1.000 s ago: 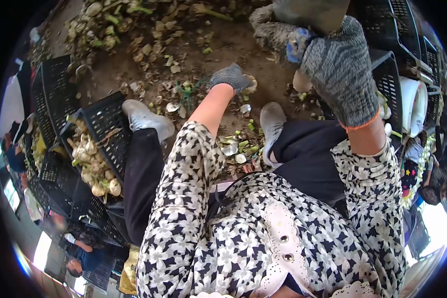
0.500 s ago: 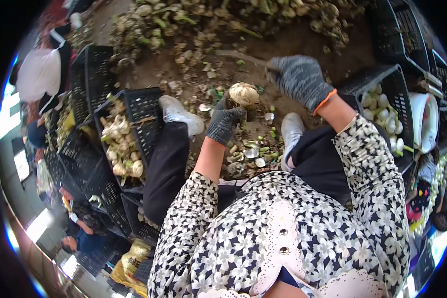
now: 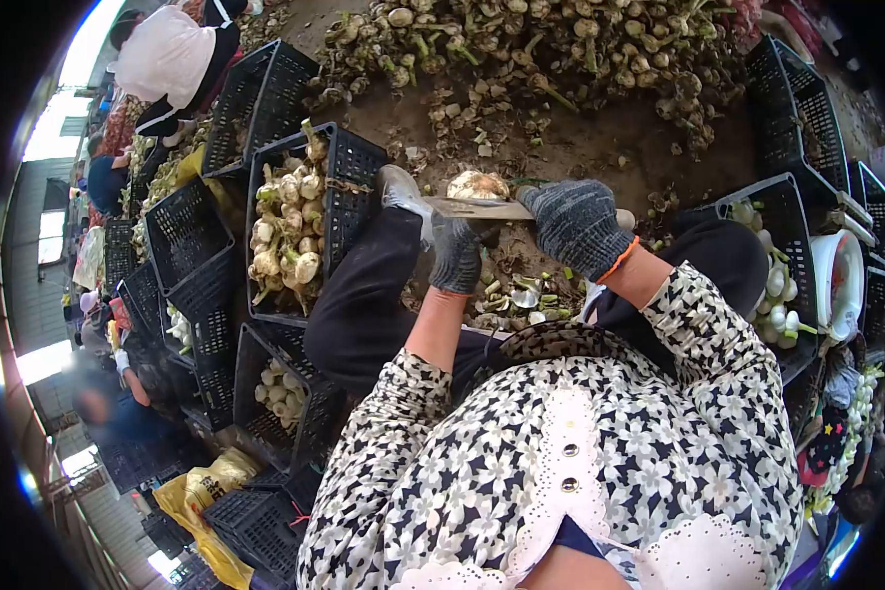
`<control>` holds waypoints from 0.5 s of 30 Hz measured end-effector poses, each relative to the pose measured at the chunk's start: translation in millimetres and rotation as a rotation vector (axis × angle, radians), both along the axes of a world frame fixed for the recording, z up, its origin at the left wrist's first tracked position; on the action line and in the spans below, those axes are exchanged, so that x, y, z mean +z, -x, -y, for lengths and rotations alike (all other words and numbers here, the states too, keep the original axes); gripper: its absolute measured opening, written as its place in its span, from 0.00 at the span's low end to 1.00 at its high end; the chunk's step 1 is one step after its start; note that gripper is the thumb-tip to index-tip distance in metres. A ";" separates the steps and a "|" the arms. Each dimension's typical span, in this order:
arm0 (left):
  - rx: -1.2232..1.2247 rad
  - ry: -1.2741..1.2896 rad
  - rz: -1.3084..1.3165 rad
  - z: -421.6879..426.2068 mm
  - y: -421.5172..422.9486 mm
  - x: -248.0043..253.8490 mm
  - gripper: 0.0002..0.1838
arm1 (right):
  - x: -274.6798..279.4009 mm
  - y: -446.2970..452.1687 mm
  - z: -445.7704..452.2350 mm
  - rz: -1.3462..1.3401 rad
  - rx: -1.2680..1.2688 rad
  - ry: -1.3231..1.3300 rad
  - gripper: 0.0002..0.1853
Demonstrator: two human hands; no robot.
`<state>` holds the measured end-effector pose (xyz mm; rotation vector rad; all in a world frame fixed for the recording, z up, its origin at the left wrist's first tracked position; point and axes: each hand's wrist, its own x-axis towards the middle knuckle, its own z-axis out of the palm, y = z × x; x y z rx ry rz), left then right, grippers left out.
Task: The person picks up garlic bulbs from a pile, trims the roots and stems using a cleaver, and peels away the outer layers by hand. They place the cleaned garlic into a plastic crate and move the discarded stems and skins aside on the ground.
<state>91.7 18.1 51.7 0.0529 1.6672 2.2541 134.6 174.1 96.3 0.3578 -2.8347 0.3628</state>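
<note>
In my gloved left hand (image 3: 455,258) I hold a garlic bulb (image 3: 478,184) in front of me, its pale, rough side facing up. The fingers of that hand are closed under it and partly hidden by a knife (image 3: 474,208). My right hand (image 3: 578,228), in a grey knit glove with an orange cuff, is wrapped round the knife's handle. The blade points left and lies across the near side of the bulb, just above my left fingers; whether it touches is unclear. Below my hands, cut stems and peel (image 3: 521,295) litter the ground between my feet.
A large heap of garlic (image 3: 580,54) lies ahead. On my left stands a black crate (image 3: 356,165) of untrimmed bulbs; on my right, another crate (image 3: 802,258) holds white bulbs beside a white bucket (image 3: 838,295). A co-worker (image 3: 172,61) bends at upper left.
My right hand has come left and down, bringing the knife across to the bulb. My left hand keeps hold of the bulb. The camera view has shifted, showing more heap and left crates.
</note>
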 end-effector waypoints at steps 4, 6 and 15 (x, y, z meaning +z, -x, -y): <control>0.130 -0.102 -0.038 -0.7 -11.2 7.6 0.17 | 11.4 -2.2 11.1 0.209 -0.092 -0.032 0.12; 0.121 -0.152 -0.041 1.4 -13.4 7.5 0.18 | 0.7 -2.4 12.4 0.169 -0.076 -0.009 0.12; 0.080 -0.290 -0.009 11.2 -26.8 32.5 0.20 | -82.7 17.9 -16.3 0.378 -0.234 -0.115 0.11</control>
